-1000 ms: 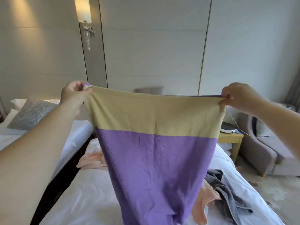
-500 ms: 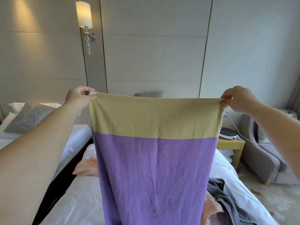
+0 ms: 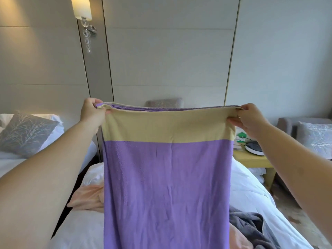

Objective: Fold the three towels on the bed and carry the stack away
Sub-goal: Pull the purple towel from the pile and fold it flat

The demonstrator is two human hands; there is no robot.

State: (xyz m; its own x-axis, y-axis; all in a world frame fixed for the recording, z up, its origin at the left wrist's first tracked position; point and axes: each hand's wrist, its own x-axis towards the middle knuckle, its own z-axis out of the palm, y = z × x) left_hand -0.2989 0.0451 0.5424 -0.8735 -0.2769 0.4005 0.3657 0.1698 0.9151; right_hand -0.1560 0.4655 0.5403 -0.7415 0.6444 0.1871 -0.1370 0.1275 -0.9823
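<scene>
Pinching the purple towel's (image 3: pixel 167 186) top corners: left hand (image 3: pixel 92 112); right hand (image 3: pixel 251 117).

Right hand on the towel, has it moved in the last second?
Yes. The right hand, gripping the towel, has shifted left: it now sits just beside the vertical wall seam, where a second ago it was clearly right of it.

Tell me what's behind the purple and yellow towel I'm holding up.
Behind the purple and yellow towel, a peach towel shows at its left edge and a grey towel at lower right, both on the white bed. The bed's middle is covered.
</scene>
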